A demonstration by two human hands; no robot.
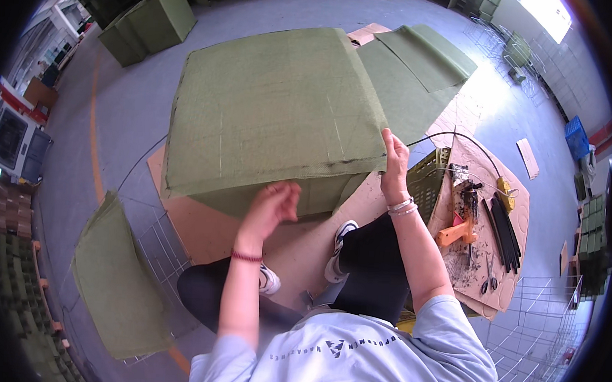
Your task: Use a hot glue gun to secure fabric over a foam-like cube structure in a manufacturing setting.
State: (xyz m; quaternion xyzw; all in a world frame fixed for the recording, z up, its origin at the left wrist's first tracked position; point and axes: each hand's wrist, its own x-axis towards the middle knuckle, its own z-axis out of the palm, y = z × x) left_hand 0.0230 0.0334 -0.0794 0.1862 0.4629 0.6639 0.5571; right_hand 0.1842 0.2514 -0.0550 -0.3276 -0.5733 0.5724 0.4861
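Presently, your right hand [395, 171] clasps the near-right corner of the green box [275, 108], which sits over cardboard [205, 224]; your left hand [272, 206] half-curls at its near edge, grip unclear. Uneven pulling could skew it; the cable [455, 133] to its right might snag.

My feed shows me an orange painted line [95, 127] on the blue-grey floor [135, 112]; left of it I see a white, dark-windowed machine [11, 137], and well right of it, a blue plastic crate [577, 138].
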